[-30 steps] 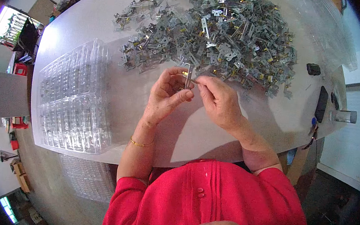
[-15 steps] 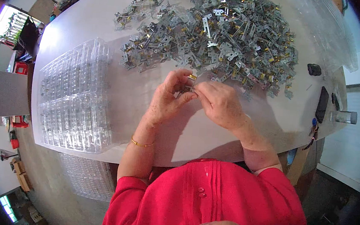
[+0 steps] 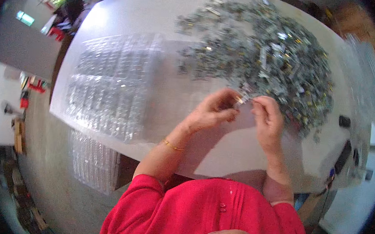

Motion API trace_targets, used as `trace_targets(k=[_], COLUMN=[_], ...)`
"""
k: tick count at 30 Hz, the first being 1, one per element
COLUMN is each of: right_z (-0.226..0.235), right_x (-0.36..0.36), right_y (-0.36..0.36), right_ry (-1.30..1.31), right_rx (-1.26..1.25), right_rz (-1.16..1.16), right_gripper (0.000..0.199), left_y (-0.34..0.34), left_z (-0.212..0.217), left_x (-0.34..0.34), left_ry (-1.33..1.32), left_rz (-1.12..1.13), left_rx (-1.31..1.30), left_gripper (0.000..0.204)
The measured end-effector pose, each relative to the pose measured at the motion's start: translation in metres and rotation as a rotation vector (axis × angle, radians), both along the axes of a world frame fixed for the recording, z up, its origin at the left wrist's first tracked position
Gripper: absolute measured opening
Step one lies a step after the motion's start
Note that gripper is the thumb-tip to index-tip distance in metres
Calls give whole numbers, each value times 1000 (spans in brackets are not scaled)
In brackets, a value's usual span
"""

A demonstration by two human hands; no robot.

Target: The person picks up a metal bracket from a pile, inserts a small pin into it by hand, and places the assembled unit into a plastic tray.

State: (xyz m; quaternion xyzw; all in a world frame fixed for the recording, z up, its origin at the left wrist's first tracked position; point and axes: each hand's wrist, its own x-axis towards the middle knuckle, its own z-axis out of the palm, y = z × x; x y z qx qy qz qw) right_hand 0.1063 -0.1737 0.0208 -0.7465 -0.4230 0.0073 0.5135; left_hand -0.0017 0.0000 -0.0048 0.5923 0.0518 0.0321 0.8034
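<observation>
Head view: left hand (image 3: 214, 112) pinched a metal bracket (image 3: 242, 100), upper centre; right hand (image 3: 269, 120) at its end (blurred, couldn't tell grip). Piece seemed mid-work, bracket heap (image 3: 285, 65), upper right, seemingly left.

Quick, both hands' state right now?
Left hand: closed on a metal part.
Right hand: pinched closed beside it; too blurred to tell if holding anything.
</observation>
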Motion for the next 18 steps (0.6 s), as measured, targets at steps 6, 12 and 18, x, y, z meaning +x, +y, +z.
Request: trace_targets(k=[6,12,18], right_z=[-8,-11,-20], right_x=[2,2,7], right_y=[-5,-5,-3], right_ry=[499,569,542], right_rx=[240,159,155], right_rz=[154,44,-51], right_gripper=[10,13,15], left_y=[-9,-10,-22], left_z=[4,-2,13], left_x=[2,4,0], left_ry=[-45,-64,-183], left_rz=[-261,-160,165], left_rx=[-156,-77,727], left_gripper=[34,35,22])
